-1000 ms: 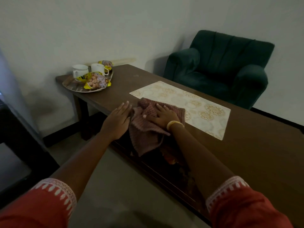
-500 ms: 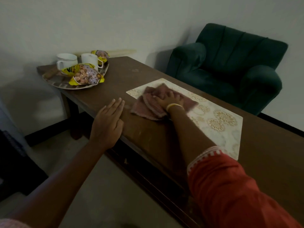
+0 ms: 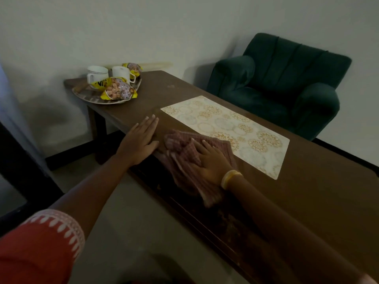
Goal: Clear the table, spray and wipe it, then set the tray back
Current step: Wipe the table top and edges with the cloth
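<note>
Right hand [image 3: 213, 160] covering middle of cloth [image 3: 182, 144]; cloth's hanging end [image 3: 207, 196] blurring. Cloth overlapping mat [image 3: 231, 128] corner. Packet [image 3: 118, 90] hiding cup [image 3: 97, 73] bases and part of tray [image 3: 86, 95]. Surface [image 3: 328, 191] running off right edge.

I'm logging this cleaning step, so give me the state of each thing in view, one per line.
Left hand: flat, fingers straight, resting on the table edge.
Right hand: pressed flat on the cloth.
Cloth: crumpled, partly hanging over the table's near edge.
Table: tray at its far end.
Placemat: lying flat, near corner under the cloth.
Tray: holding two cups and snack packets.
Cups: upright.
</note>
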